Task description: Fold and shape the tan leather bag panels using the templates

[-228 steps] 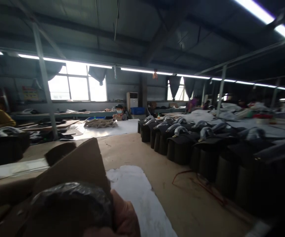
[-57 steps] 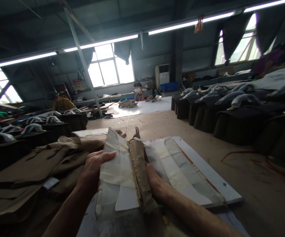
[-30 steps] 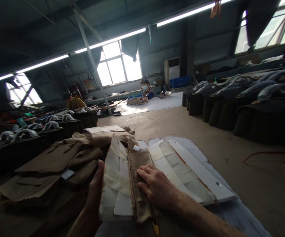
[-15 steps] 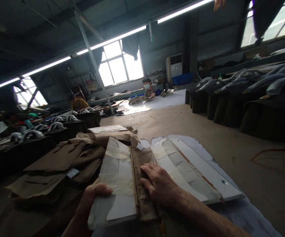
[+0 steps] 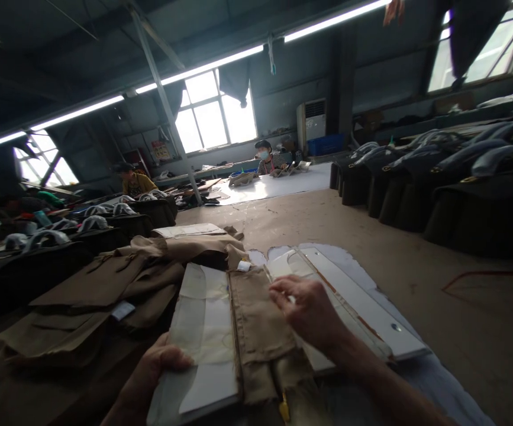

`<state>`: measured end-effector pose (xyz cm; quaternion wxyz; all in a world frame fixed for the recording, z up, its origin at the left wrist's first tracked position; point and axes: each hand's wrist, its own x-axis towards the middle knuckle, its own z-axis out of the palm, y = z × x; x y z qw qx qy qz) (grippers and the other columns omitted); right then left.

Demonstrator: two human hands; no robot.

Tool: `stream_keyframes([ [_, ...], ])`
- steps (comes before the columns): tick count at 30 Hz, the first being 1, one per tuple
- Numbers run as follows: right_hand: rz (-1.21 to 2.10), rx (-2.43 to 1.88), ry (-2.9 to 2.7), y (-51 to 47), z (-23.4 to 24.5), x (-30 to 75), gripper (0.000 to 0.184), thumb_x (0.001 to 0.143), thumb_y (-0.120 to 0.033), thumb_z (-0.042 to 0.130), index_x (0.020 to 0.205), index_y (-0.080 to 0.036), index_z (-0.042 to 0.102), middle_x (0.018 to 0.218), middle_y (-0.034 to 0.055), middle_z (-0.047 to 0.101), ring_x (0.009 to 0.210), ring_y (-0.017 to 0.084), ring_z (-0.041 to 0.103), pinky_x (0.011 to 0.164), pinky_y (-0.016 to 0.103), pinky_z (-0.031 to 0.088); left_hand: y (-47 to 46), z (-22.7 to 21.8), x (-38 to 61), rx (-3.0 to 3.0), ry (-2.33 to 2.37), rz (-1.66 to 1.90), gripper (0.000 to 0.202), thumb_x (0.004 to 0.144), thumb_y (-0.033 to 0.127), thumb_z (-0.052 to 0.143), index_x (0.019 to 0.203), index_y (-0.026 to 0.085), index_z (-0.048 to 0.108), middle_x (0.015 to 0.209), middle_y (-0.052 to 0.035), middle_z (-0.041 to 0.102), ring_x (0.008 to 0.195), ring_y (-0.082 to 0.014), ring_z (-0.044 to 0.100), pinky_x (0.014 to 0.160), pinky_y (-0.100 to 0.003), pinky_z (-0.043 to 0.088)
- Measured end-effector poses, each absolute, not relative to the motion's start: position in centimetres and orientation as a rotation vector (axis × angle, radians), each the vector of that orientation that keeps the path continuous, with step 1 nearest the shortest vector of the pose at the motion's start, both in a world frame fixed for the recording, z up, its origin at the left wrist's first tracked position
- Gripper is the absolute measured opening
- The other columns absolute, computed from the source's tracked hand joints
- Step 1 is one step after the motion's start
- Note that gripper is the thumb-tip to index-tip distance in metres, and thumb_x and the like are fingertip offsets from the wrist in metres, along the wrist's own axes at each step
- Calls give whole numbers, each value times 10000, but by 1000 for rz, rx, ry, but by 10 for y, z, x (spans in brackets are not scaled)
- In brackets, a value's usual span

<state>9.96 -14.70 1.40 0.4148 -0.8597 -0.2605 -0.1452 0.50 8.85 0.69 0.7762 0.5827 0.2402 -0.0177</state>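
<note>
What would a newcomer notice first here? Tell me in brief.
The person's two hands at bottom centre: the left hand grips the near corner of a white board, and the right hand is at the edge of the brown fabric strip lying on it. Rows of dark bags fill the right side; a heap of brown fabric pieces lies left.

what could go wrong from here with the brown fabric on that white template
The brown fabric strip lies loose across the white template, its near end hanging past the edge, so it might slide askew. The left hand grips only the near corner of the left panel, which seems raised off the table; it may tip.
</note>
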Motion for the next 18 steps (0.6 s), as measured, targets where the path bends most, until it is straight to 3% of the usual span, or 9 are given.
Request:
stream_keyframes([
  [3, -432, -2216, -319, -173, 20, 115, 179, 781, -167, 492, 725, -157, 662, 751, 55, 648, 742, 201, 593, 710, 291, 426, 91, -3, 4, 1179, 514, -88, 596, 460, 47, 589, 1050, 98, 522, 571, -40, 623, 520, -255, 599, 465, -306, 459],
  [6, -332, -2255, -250, -181, 15, 121, 179, 752, -174, 488, 699, -171, 658, 681, 29, 647, 679, 187, 599, 649, 270, 436, 94, -14, 4, 1151, 556, -84, 678, 476, 50, 588, 1138, 88, 443, 606, -65, 638, 598, -289, 626, 523, -327, 476],
  [13, -195, -2431, -479, -137, 1, 96, 171, 726, -130, 532, 841, -123, 658, 881, 110, 646, 857, 248, 564, 780, 314, 431, 94, -18, 2, 1181, 560, -72, 725, 497, 65, 582, 1192, 105, 382, 622, -71, 649, 597, -310, 626, 510, -353, 476],
  [18, -229, -2520, -556, -117, -11, 74, 273, 680, -79, 534, 935, -52, 626, 1010, 182, 569, 965, 311, 452, 890, 400, 371, 95, -26, 1, 1236, 615, -46, 598, 486, 101, 611, 1062, 110, 452, 627, -75, 642, 551, -279, 606, 479, -336, 459],
])
